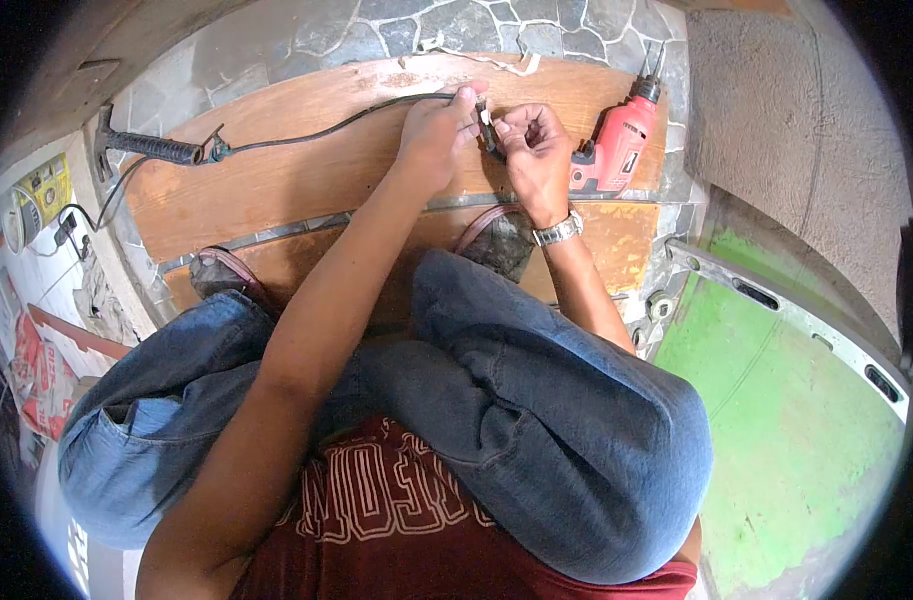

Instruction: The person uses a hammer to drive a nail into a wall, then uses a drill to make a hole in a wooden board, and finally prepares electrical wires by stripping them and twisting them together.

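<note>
A thin black power cord [351, 117] runs across the wooden board to my hands. My left hand [431, 138] pinches it near the far edge of the board, fingers closed. Just right of those fingertips, a thicker dark section of cord carries a small whitish patch [484, 117]; whether that is tape or bare wire is too small to tell. My right hand [536, 150], with a metal watch on its wrist, has curled fingers and pinches at this dark section. Beside it a red power drill [619, 150] lies on the board, its chuck pointing away from me.
A hammer [156, 147] with a black grip lies at the left, the cord passing by its handle. Light strips [476, 60] lie at the board's far edge. A metal spirit level [791, 305] rests on the green surface at right. A yellow can [38, 198] stands far left.
</note>
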The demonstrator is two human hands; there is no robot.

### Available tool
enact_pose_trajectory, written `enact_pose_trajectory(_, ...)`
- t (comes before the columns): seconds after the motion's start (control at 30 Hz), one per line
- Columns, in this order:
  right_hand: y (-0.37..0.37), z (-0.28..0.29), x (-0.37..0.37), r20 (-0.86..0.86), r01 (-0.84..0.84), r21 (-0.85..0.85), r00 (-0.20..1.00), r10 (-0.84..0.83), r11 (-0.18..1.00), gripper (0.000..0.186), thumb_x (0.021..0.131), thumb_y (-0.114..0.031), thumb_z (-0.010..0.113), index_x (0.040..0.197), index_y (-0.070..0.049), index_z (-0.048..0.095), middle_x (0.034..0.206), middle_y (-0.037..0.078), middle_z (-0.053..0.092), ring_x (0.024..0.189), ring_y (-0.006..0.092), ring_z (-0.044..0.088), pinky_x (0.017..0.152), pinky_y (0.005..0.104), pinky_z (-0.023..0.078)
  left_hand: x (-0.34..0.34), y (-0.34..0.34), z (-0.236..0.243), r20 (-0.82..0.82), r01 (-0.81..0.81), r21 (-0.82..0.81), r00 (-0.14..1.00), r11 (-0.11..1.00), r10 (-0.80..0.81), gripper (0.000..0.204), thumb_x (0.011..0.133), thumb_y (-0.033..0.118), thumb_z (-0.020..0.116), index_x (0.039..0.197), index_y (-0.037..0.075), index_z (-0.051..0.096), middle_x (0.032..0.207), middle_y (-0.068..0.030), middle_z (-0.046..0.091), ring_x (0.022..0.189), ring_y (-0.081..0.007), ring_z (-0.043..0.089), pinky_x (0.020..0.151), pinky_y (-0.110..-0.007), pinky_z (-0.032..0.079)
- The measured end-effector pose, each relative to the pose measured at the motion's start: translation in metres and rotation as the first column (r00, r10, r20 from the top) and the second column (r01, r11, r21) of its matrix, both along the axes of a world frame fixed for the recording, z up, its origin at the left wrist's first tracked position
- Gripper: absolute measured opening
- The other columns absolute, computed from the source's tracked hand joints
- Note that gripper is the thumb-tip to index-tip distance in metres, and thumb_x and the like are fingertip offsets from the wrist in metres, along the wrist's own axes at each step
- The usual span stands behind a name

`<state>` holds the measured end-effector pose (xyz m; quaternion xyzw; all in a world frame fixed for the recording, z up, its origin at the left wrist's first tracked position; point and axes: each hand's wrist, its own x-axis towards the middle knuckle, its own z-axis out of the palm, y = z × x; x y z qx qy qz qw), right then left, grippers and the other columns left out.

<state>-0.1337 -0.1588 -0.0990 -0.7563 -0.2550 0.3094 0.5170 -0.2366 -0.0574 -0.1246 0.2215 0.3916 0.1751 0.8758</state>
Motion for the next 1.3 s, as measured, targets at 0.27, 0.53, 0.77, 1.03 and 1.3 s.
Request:
enact_pose_trajectory(0.27,0.005,0.009,-0.002,-0.450,0.225,0.210,0.886,-0.111,0.951,0.013,0.093,0.009,0.061,0.096,-0.003,0.055,0.089,0.007,0.067,0.071,0.0114,0.061,0.066,0.0253,0.051,0.003,0.004,-0.011,-0.022,-0.013,-0.065,1.000,0.998,0.012,0.040,0.104,0.033,0.057,0.129,0.002,0.061,0.117,-0.0113,0.065,0.102,-0.0212,0.063,0.095,-0.036,0.052)
enact_pose_trajectory(0.53,0.025,0.013,0.023,-0.493,0.293,0.025,0.835,-0.243,0.956,0.013,0.092,0.006,0.063,0.104,0.002,0.058,0.084,0.009,0.069,0.068,0.0137,0.066,0.060,0.0244,0.053,-0.001,0.005,-0.009,0.092,-0.031,-0.056,0.995,0.998,0.037,0.034,0.105,0.030,0.057,0.122,0.001,0.061,0.107,-0.0103,0.067,0.094,-0.0199,0.068,0.086,-0.032,0.056)
enact_pose_trajectory(0.77,0.036,0.019,0.016,-0.022,0.027,0.040,0.999,-0.027,0.999,0.011,0.090,0.007,0.065,0.092,-0.001,0.058,0.081,0.005,0.067,0.071,0.0085,0.062,0.064,0.0240,0.051,-0.002,0.004,-0.017,0.046,0.006,0.099,0.999,0.995,-0.011,0.035,0.098,0.019,0.065,0.123,-0.005,0.058,0.106,-0.0120,0.068,0.099,-0.0208,0.067,0.091,-0.032,0.054)
enact_pose_trajectory(1.03,0.048,0.027,0.022,-0.012,0.008,0.022,1.000,-0.008,1.000,0.011,0.089,0.000,0.070,0.098,0.002,0.064,0.083,0.006,0.068,0.072,0.0095,0.064,0.067,0.0248,0.053,0.003,-0.002,-0.021,0.029,-0.047,0.118,0.999,0.992,0.044,0.031,0.095,0.016,0.067,0.118,-0.004,0.063,0.103,-0.0089,0.067,0.091,-0.0168,0.065,0.084,-0.030,0.054)
enact_pose_trajectory(1.3,0.038,0.027,0.059,0.032,0.158,0.018,0.987,-0.158,0.987,0.022,0.095,-0.018,0.068,0.105,0.001,0.072,0.090,0.009,0.075,0.083,0.0134,0.069,0.074,0.0290,0.054,0.000,-0.001,-0.013,0.010,-0.041,0.081,0.999,0.996,0.040,0.033,0.096,0.019,0.069,0.120,-0.002,0.063,0.106,-0.0078,0.066,0.095,-0.0175,0.064,0.086,-0.034,0.054)
